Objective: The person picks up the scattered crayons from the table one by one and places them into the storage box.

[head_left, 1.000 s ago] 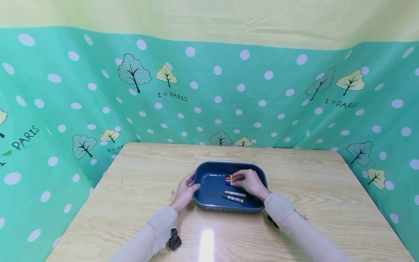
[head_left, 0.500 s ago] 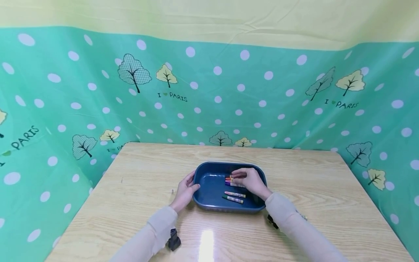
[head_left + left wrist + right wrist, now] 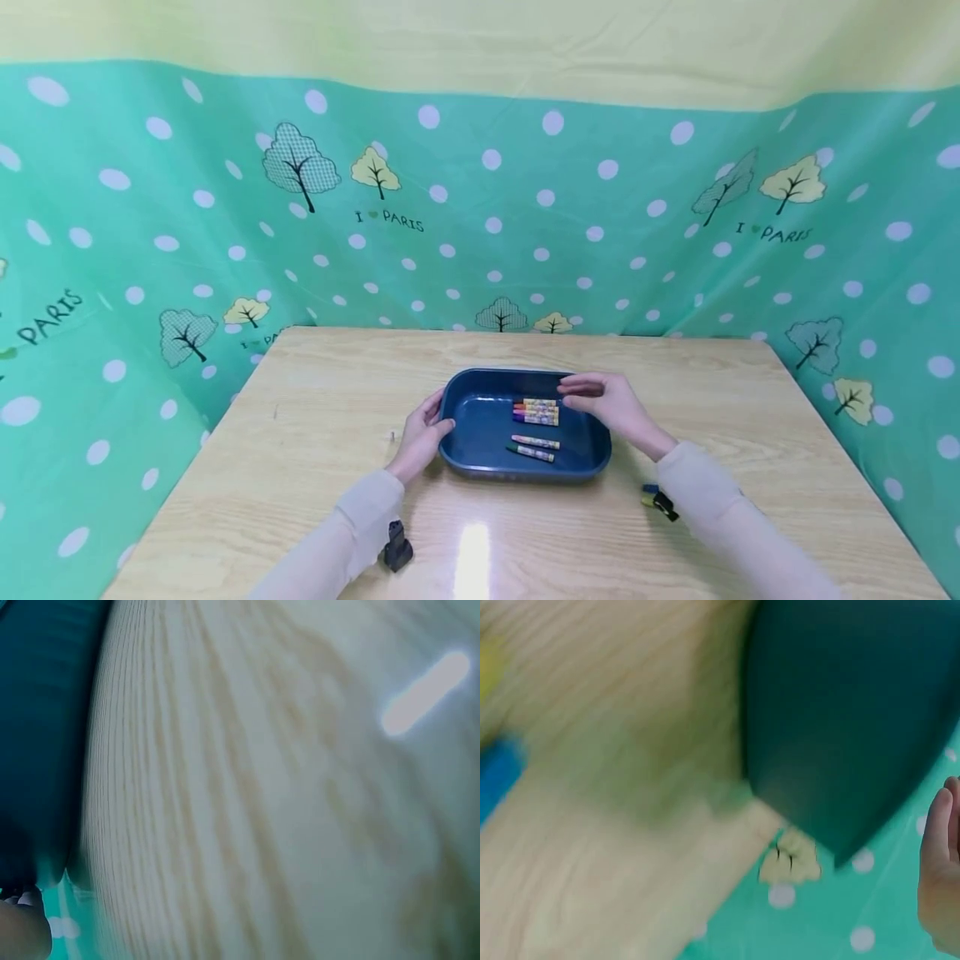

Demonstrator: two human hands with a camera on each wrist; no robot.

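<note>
A dark blue plastic basin [image 3: 468, 462] stands on the table. My left hand [image 3: 422, 435] grips its left rim, thumb over the edge and fingers outside; in the left wrist view only a bit of that hand [image 3: 24, 930] shows beside the basin's wall [image 3: 41, 735]. Inside lie several crayons: a close row at the back with a purple-tipped one [image 3: 537, 419], then a pink one [image 3: 536, 442] and a green one [image 3: 531, 452] nearer me. My right hand [image 3: 615, 407] hovers over the back right rim, fingers fairly straight, nothing visible between them.
On the table right of the basin lie a blue crayon-like piece [image 3: 651, 488] and a yellow one [image 3: 647, 501], partly hidden by the black wrist camera [image 3: 665, 506]. A green dotted curtain [image 3: 450, 275] hangs behind the wooden table [image 3: 337, 392].
My right hand has left the crayon row and moved right and up to the basin's rim, uncovering the crayons. The blue and yellow pieces came into fuller view. My left hand stays put.
</note>
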